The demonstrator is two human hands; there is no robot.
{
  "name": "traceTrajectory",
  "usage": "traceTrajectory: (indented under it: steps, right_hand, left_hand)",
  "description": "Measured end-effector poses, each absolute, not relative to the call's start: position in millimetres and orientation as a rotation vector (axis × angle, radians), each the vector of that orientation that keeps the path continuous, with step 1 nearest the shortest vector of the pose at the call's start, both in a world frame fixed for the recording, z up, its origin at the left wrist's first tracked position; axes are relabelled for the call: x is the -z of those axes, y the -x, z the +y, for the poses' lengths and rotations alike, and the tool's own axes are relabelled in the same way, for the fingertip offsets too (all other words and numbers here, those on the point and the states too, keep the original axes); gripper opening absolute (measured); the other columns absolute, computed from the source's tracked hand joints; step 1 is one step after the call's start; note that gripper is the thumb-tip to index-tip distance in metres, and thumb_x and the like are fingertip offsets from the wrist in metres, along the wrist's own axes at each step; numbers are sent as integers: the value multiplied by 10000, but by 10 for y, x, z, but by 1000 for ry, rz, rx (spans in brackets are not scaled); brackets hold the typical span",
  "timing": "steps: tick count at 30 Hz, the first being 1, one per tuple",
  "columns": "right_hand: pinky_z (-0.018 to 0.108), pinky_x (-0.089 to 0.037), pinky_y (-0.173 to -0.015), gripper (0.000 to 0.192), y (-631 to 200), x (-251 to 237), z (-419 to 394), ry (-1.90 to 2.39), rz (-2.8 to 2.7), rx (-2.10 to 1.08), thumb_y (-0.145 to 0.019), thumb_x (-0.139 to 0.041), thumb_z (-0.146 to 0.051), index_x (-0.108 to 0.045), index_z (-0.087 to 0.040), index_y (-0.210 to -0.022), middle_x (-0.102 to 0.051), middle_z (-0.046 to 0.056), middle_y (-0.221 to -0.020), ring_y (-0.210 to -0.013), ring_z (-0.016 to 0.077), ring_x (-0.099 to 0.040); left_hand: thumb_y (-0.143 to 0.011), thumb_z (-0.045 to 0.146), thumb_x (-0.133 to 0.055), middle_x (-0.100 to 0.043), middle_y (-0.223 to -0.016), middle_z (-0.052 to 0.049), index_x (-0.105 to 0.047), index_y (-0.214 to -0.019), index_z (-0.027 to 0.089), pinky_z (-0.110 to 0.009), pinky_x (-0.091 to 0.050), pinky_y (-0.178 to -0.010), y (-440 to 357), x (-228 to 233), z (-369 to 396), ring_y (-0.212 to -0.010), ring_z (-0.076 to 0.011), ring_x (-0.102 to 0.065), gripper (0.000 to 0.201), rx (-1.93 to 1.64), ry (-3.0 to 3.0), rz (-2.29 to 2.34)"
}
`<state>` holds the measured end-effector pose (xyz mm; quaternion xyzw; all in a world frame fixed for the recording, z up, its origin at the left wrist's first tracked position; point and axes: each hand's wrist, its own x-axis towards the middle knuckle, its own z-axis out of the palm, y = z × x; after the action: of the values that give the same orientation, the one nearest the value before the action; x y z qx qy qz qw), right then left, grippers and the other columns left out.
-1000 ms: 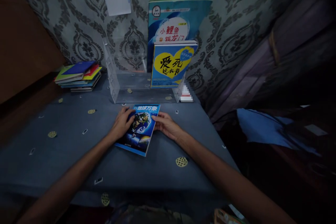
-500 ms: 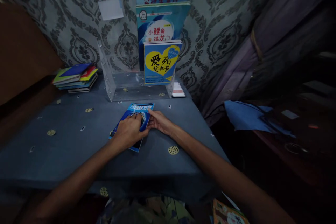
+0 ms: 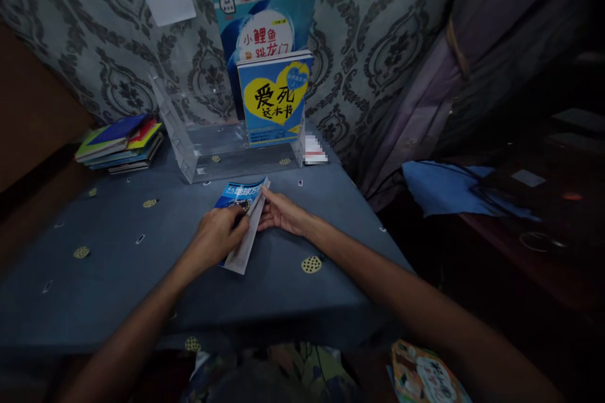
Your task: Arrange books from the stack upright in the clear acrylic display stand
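Note:
A thin blue book [image 3: 239,192] with large light lettering lies tilted near the front middle of the table, its pale inner pages [image 3: 242,252] showing along the right side. My left hand [image 3: 218,234] bends over the cover, fingers curled and thumb toward the lifted edge. On the other side, my right hand [image 3: 286,213] grips the book's upper right edge, thumb on top and the other fingers lower down. Part of the cover is hidden under my left hand.
Behind the book stands a clear acrylic rack [image 3: 189,160] holding a yellow-heart book [image 3: 274,104] and a teal book [image 3: 267,3]. A stack of books [image 3: 120,145] sits at the left. An orange book [image 3: 423,374] lies low at the right, beyond the table's front edge.
The book's cover has lifted at the right, so pale pages now show. My left fingers have curled in toward that edge. The whole view has shifted slightly.

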<state>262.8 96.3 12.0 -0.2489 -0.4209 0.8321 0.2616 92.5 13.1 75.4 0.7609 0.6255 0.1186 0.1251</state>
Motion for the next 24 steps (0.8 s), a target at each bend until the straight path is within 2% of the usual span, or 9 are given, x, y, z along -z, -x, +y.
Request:
traceTrajectory:
  steps: [5, 8, 10, 12, 15, 18, 20, 22, 24]
  right_hand:
    - [254, -619, -611, 530, -2625, -112, 970, 695, -1142, -2249, -1008, -435, -595, -695, -136, -956, -759, 74, -721, -593, 148, -715]
    - [263, -621, -623, 430, -2629, -81, 962, 692, -1164, -2207, -944, -606, -549, -694, -130, -909, -743, 57, -700, -604, 145, -708]
    - [267, -620, -634, 326, -2633, -51, 954, 677, -1180, -2172, -871, -740, -448, -695, -134, -944, -737, 32, -709, -617, 138, -705]
    - [263, -616, -636, 324, -2637, -21, 955, 651, -1187, -2157, -795, -817, -376, -693, -148, -989, -736, 13, -732, -634, 133, -707]
    - [228, -595, -586, 383, -2651, 6, 982, 634, -1178, -2134, -712, -867, -392, -691, -157, -957, -734, 4, -742, -623, 124, -699]
    - [160, -527, -476, 413, -2687, -6, 1032, 659, -1172, -2072, -663, -890, -421, -688, -169, -920, -721, -12, -730, -569, 96, -659]
    - [129, -475, -418, 422, -2728, -42, 1061, 666, -1178, -2034, -686, -876, -433, -690, -186, -973, -725, -14, -765, -572, 88, -649]
    - [115, -450, -389, 436, -2778, -101, 1075, 653, -1193, -2019, -721, -852, -441, -684, -209, -1050, -734, -7, -837, -605, 91, -655]
    - [126, -483, -402, 457, -2826, -184, 1068, 618, -1211, -2018, -738, -841, -452, -674, -230, -1102, -733, 1, -905, -639, 99, -659]
  left_hand:
    - [-961, 315, -434, -729, -783, -76, -698, -927, 197, -306, -369, -657, -995, -744, 83, -720, -225, -673, 291, -317, -2245, 1860]
    - [-962, 320, -462, -741, -853, -91, -676, -922, 197, -310, -380, -662, -1070, -742, 44, -765, -238, -687, 250, -269, -2275, 1899]
    - [-968, 338, -474, -747, -930, -96, -669, -925, 202, -312, -400, -675, -1085, -729, 35, -828, -249, -695, 241, -259, -2305, 1911]
    - [-969, 374, -486, -744, -995, -96, -667, -951, 211, -318, -428, -694, -1034, -692, 59, -902, -266, -691, 245, -290, -2319, 1939]
    - [-952, 433, -494, -717, -1110, -119, -644, -1098, 215, -355, -479, -748, -819, -575, 181, -1039, -313, -660, 302, -442, -2243, 2063]
    - [-909, 452, -507, -647, -1302, -165, -570, -1285, 186, -449, -501, -889, -536, -419, 380, -1169, -353, -618, 464, -780, -2010, 2038]
    - [-824, 527, -599, -681, -1247, -159, -577, -1279, 174, -464, -497, -950, -400, -334, 504, -1123, -342, -650, 576, -1014, -1723, 1875]
    - [-739, 596, -683, -730, -1133, -124, -613, -1226, 175, -428, -527, -918, -350, -285, 585, -1039, -313, -689, 648, -1157, -1416, 1640]
    - [-682, 646, -733, -755, -1001, -86, -654, -1153, 170, -386, -555, -849, -382, -271, 618, -952, -285, -709, 674, -1251, -1166, 1487]
